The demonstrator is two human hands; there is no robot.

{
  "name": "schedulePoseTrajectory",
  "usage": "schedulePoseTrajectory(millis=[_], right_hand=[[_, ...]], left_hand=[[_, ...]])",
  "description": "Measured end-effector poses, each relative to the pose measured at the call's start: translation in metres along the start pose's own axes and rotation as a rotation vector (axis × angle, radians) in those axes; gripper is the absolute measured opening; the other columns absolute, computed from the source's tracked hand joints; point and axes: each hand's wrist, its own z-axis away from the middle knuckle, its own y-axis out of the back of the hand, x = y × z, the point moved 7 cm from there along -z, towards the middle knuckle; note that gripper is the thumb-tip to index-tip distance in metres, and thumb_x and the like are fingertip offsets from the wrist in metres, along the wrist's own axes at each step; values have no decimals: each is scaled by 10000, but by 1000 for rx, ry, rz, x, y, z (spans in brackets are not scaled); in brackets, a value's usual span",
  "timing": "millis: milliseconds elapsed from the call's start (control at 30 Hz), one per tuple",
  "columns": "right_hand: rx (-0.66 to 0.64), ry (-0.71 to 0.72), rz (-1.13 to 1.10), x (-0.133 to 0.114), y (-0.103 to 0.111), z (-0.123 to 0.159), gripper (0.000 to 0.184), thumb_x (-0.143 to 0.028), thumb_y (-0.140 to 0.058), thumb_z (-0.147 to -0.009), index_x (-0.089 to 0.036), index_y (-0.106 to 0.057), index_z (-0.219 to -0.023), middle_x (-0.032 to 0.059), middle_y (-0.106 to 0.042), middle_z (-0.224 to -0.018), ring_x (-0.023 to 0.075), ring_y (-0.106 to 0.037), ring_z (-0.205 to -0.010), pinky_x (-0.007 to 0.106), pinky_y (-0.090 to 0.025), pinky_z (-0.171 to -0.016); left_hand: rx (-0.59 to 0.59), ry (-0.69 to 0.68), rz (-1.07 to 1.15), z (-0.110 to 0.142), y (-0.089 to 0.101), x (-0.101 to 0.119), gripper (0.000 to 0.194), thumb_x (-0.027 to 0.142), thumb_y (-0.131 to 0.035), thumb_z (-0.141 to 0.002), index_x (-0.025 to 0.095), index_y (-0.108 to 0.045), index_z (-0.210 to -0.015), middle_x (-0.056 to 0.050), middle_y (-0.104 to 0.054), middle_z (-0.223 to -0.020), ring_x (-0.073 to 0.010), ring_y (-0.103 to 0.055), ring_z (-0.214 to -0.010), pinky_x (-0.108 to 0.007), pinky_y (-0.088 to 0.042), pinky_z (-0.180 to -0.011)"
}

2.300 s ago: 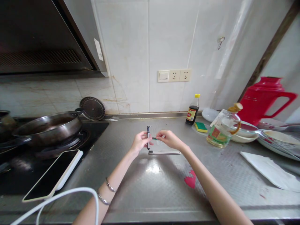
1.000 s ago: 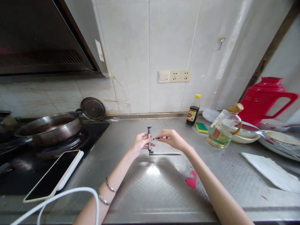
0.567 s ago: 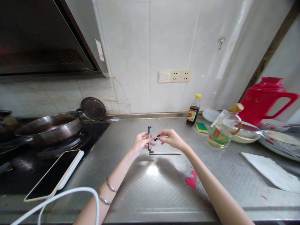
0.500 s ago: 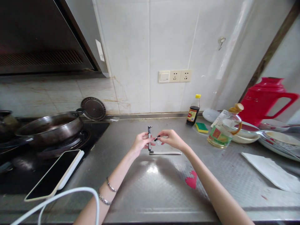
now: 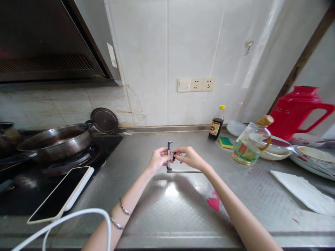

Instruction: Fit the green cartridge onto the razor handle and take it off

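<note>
Grey-and-black tool [image 5: 169, 151] is standing roughly upright over the far-middle part of the steel counter [image 5: 157, 212], the left hand [image 5: 157, 160] grasping it between thumb and fingers. Just to its right, the right hand [image 5: 191, 157] is pinching a small black piece [image 5: 174, 156]; whether piece and tool are touching, I cannot tell. On the near side of both hands, a pale toothbrush [image 5: 185, 171] is lying crosswise. Farther right, a sponge [image 5: 225, 142] is resting near a dark sauce bottle [image 5: 215, 126].
</note>
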Motion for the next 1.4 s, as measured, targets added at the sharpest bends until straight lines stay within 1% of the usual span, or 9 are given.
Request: schedulePoseTrajectory(millis=[133, 333, 533, 733, 833, 967, 1100, 1233, 1400], right_hand=[[23, 7, 20, 0, -2, -1, 267, -269, -508, -795, -174, -677, -979, 32, -686, -825, 141, -613, -677, 217, -540, -512], [52, -62, -94, 5, -5, 1, 361, -308, -564, -751, -168, -593, -1083, 31, -681, -786, 151, -620, -685, 219, -540, -448], [74, -125, -264, 14, -10, 2, 296, -281, -604, -710, -185, -476, -959, 20, -681, -766, 148, -631, -662, 225, -538, -430], [99, -155, -372, 22, -16, -1, 252, -279, -624, -693, -186, -452, -851, 26, -671, -737, 176, -650, -717, 234, -544, -450], [132, -138, -347, 21, -13, 0, 237, -288, -632, -684, -174, -486, -832, 26, -661, -718, 177, -647, -712, 237, -549, -449], [173, -144, -290, 20, -8, 0, 249, -285, -623, -680, -145, -567, -878, 45, -651, -749, 188, -634, -736, 247, -558, -430], [196, -147, -241, 16, -5, 1, 244, -263, -587, -707, -135, -630, -911, 53, -631, -776, 182, -615, -753, 226, -561, -415], [223, -79, -159, 7, -5, 2, 240, -258, -568, -727, -160, -652, -929, 32, -606, -744, 151, -593, -703, 196, -551, -393], [292, 16, -72, -1, -1, 4, 216, -284, -560, -749, -166, -666, -896, 32, -581, -742, 127, -575, -648, 169, -531, -366]], left_hand=[[29, 7, 2, -1, 2, -1, 372, 288, -737, -613, 133, -585, -914, -92, -656, -867, -180, -647, -618, -246, -500, -466], [91, 6, 10, -1, 5, -1, 345, 281, -723, -622, 139, -584, -904, -72, -656, -839, -161, -640, -609, -209, -469, -449], [145, -3, 91, -1, 8, 1, 312, 279, -728, -599, 138, -582, -836, -33, -631, -767, -144, -617, -575, -225, -482, -446], [166, -10, 110, -1, 9, 0, 309, 265, -719, -607, 140, -572, -848, -19, -624, -750, -138, -611, -570, -226, -484, -445], [167, -14, 105, -2, 10, 0, 312, 283, -716, -612, 144, -570, -851, -23, -631, -768, -143, -618, -584, -233, -490, -454], [165, -13, 105, -2, 11, -1, 323, 294, -724, -602, 147, -569, -845, -26, -637, -769, -144, -623, -593, -226, -484, -457], [184, -11, 120, -3, 11, -4, 326, 276, -720, -604, 143, -568, -860, -46, -645, -810, -139, -621, -582, -221, -484, -450], [205, -21, 143, -4, 11, -7, 305, 263, -709, -624, 137, -567, -863, -60, -644, -814, -144, -623, -599, -226, -494, -459], [208, -32, 177, -3, 9, -9, 274, 241, -707, -630, 138, -573, -846, -59, -648, -813, -142, -623, -601, -232, -503, -463]])
